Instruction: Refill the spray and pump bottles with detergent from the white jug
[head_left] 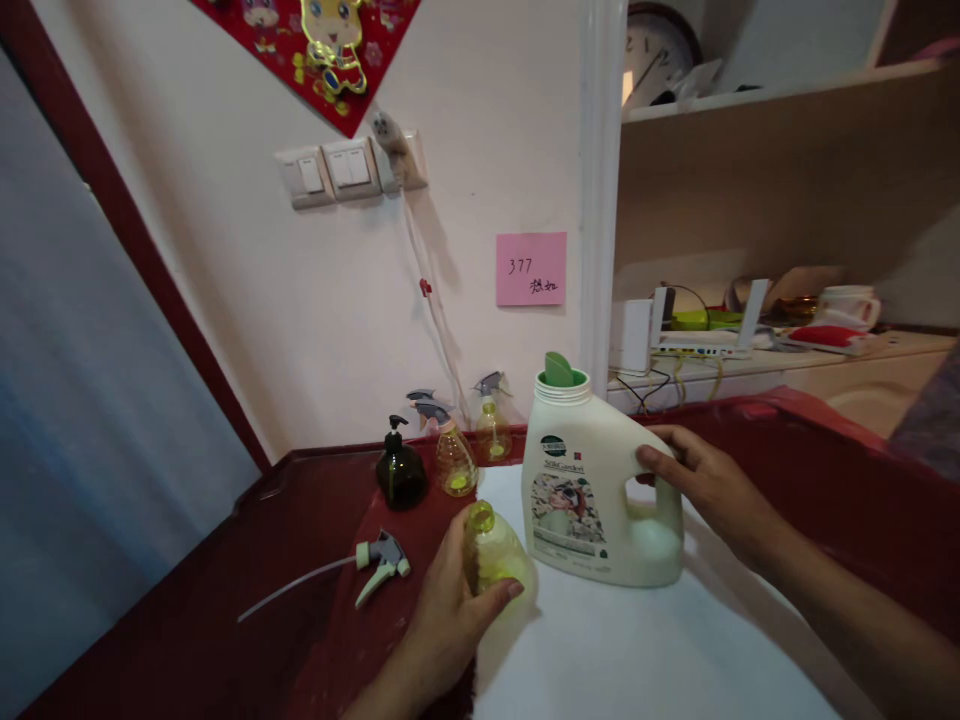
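Observation:
My left hand [452, 600] is wrapped round a yellow translucent bottle [499, 552] whose neck has no top on it. Fingers of my right hand [686, 465] grip the handle of a large pale green detergent jug [577, 450]. The jug stands upright, uncapped, with a green pouring spout showing in its mouth. Left of my left hand, a grey and pale green spray head [383, 562] lies on the dark red table, its thin tube [296, 592] stretching leftward.
Behind my left hand stand a dark pump bottle [401, 475] and yellow spray bottles [456, 463] [493, 432] near the wall. A white sheet [600, 650] covers part of the red table [187, 580]. A white router [701, 335] sits on the shelf at right.

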